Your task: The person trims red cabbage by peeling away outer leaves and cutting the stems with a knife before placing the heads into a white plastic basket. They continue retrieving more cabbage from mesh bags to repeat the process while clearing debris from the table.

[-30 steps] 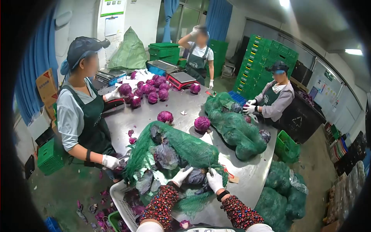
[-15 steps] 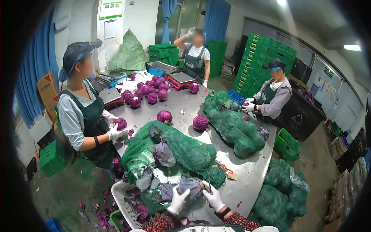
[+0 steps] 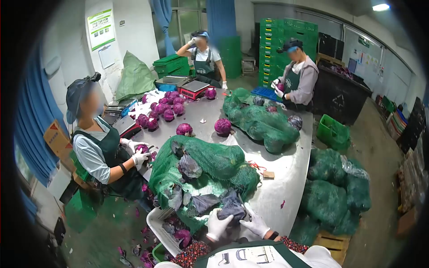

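Both gloved hands are low in the middle of the head view, at the table's near edge. My left hand (image 3: 218,224) grips a red cabbage (image 3: 232,205) with dark, loose outer leaves. On the other side of the cabbage, my right hand (image 3: 256,223) is closed around what looks like a small knife, mostly hidden; only a thin dark strip shows by the fingers. Just beyond lies a green mesh sack (image 3: 214,154), with loose cabbage leaves (image 3: 190,166) on it.
A white basket (image 3: 163,234) holding leaves stands at my left. Trimmed purple cabbages (image 3: 222,127) and a second mesh sack (image 3: 263,123) lie on the metal table (image 3: 277,196). Full sacks (image 3: 324,201) are stacked at right. Three co-workers stand around the table; leaves litter the floor.
My view has shifted and turned. The cabbage between my hands has turned, so its stem end no longer shows. The left co-worker's hands have closed in around a cabbage.
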A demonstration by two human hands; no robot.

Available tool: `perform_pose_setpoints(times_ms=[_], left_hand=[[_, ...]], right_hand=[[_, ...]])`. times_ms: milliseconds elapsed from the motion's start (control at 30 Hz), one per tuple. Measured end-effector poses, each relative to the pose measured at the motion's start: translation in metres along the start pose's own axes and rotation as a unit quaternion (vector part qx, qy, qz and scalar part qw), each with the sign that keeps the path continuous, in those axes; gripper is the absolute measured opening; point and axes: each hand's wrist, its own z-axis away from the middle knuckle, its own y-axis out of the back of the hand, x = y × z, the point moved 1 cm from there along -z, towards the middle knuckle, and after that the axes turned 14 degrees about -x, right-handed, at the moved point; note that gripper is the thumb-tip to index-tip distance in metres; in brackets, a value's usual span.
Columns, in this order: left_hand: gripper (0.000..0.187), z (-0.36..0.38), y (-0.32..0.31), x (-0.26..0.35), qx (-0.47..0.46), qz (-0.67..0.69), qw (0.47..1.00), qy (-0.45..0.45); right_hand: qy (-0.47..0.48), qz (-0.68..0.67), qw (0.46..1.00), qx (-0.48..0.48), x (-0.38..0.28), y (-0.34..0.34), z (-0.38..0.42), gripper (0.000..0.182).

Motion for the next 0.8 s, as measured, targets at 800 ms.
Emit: perform_pose_setpoints(times_ms=[800], left_hand=[[0.081,-0.038,-0.057,0.027,-0.154,-0.310,0.924,-0.165]], right_hand=[[-0.144,-0.409,0.891,0.136,0.014,0.025,-0.013,0.025]])
